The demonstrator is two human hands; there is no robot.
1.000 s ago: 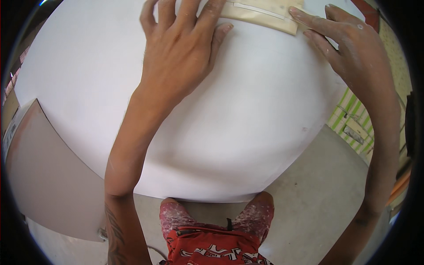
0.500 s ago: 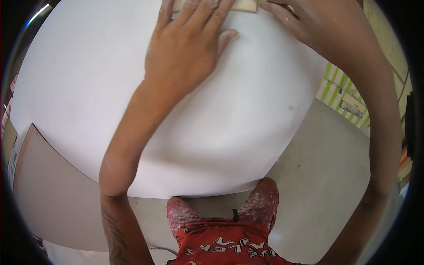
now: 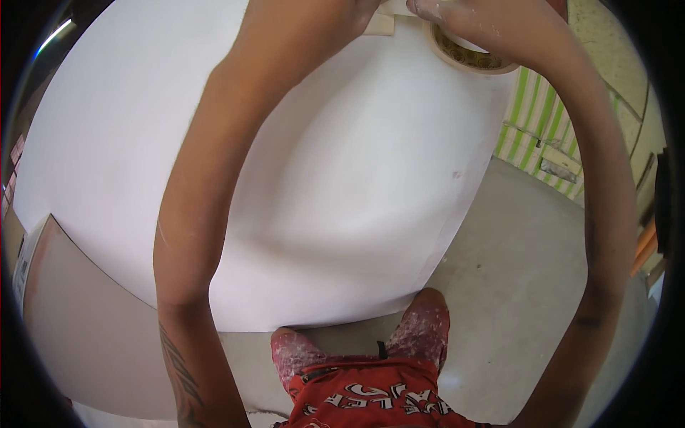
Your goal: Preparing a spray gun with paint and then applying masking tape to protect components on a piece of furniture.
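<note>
A large smooth white sheet (image 3: 357, 178) spreads out in front of me. At its far edge my right hand (image 3: 492, 25) grips a roll of beige tape (image 3: 462, 55), whose inner ring has a brownish pattern. Close beside it is my left hand (image 3: 307, 25), its thumb bent in against a short strip of the pale tape (image 3: 381, 27) between the hands. The top of the picture cuts off most of the left fingers. White dust marks the right fingers.
A grey-brown board (image 3: 93, 314) lies at the left, under the white sheet's edge. Grey floor (image 3: 514, 271) shows at the right, with a green-and-white striped surface (image 3: 535, 114) beyond. My dusty red shorts (image 3: 371, 385) and knees are close to the sheet's near edge.
My left hand, flat with fingers spread over the pale strip before, has moved farther off and closed beside the right. The tape roll has come into view under my right hand.
</note>
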